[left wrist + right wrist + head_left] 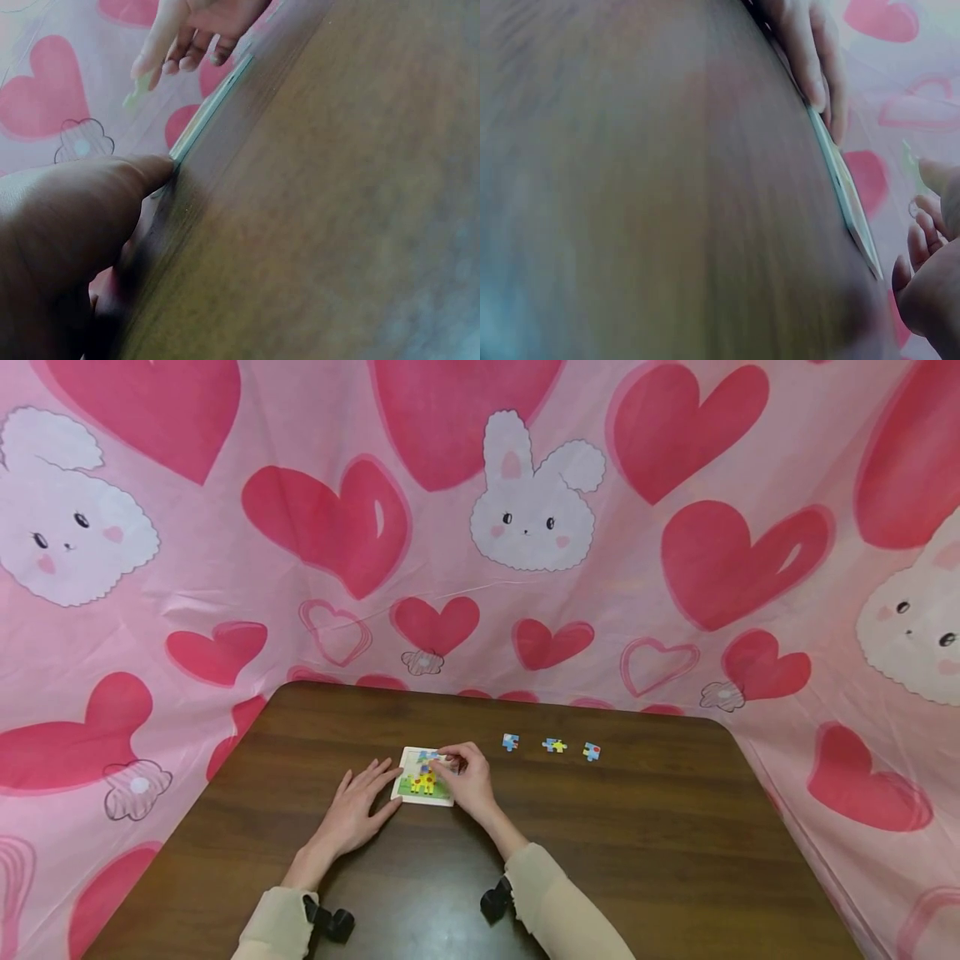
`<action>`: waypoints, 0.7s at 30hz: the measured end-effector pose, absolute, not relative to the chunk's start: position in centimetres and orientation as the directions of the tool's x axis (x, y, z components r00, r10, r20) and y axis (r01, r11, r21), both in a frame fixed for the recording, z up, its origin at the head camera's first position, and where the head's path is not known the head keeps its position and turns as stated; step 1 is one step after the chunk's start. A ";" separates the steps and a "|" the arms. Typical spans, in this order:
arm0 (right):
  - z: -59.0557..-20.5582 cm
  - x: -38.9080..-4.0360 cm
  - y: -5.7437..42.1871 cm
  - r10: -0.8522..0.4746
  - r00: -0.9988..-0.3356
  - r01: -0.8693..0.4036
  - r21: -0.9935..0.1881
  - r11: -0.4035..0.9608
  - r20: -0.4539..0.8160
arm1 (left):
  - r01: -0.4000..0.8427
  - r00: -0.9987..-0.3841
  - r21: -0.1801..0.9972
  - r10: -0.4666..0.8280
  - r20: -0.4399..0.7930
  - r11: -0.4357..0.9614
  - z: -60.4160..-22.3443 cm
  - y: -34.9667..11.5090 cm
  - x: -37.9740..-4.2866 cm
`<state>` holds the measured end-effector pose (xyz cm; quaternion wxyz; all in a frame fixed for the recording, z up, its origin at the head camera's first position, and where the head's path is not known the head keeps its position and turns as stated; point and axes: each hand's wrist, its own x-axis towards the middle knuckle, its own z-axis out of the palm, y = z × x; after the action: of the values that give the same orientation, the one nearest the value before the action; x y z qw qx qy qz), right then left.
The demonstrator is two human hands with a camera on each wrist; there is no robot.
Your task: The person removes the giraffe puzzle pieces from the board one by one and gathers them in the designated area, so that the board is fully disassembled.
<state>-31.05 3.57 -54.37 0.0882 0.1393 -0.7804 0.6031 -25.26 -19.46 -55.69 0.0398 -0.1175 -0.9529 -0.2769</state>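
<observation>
A small square jigsaw puzzle board (423, 802) with a pale frame lies on the table, partly filled with a giraffe picture. My left hand (357, 810) lies at its left side, fingers straight and spread, thumb and fingertips touching the frame. Over the board's right part, my right hand (471, 783) pinches a jigsaw piece (139, 91) between thumb and fingers. That piece looks pale green and blurred in both wrist views, held above the board (840, 176). The hand hides part of the board's right side in the head view.
Three loose jigsaw pieces lie in a row to the board's right: a blue one (510, 742), a blue and yellow one (554, 745) and another with a red spot (592, 751). Behind the brown wooden table (660, 827) hangs a pink cloth (450, 560) with hearts and rabbits.
</observation>
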 end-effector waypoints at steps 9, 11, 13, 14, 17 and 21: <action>-53.9 -31.2 6.4 -0.145 -0.936 -0.345 -0.915 0.207 0.320 | 0.257 -0.966 0.518 0.205 0.157 0.816 -55.6 -19.6 -25.2; -53.9 -31.2 6.9 -0.146 -0.938 -0.340 -0.920 0.195 0.315 | 0.260 -0.965 0.519 0.205 0.161 0.814 -55.6 -19.6 -25.2; -54.0 -31.3 7.4 -0.151 -0.939 -0.333 -0.923 0.193 0.308 | 0.261 -0.965 0.522 0.205 0.163 0.812 -55.6 -19.6 -25.2; -54.1 -31.2 7.6 -0.153 -0.941 -0.328 -0.925 0.191 0.302 | 0.262 -0.965 0.521 0.207 0.163 0.812 -55.6 -19.6 -25.2; -54.2 -31.1 8.4 -0.165 -0.943 -0.318 -0.930 0.181 0.291 | 0.267 -0.963 0.517 0.211 0.166 0.813 -55.7 -19.6 -25.3; -54.3 -30.8 9.6 -0.186 -0.942 -0.312 -0.935 0.172 0.280 | 0.273 -0.961 0.513 0.212 0.175 0.814 -55.8 -19.5 -25.2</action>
<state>-30.76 9.58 -54.26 0.0505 0.1629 -0.7637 0.6226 -25.25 -19.53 -55.81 0.0550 -0.1276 -0.9507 -0.2773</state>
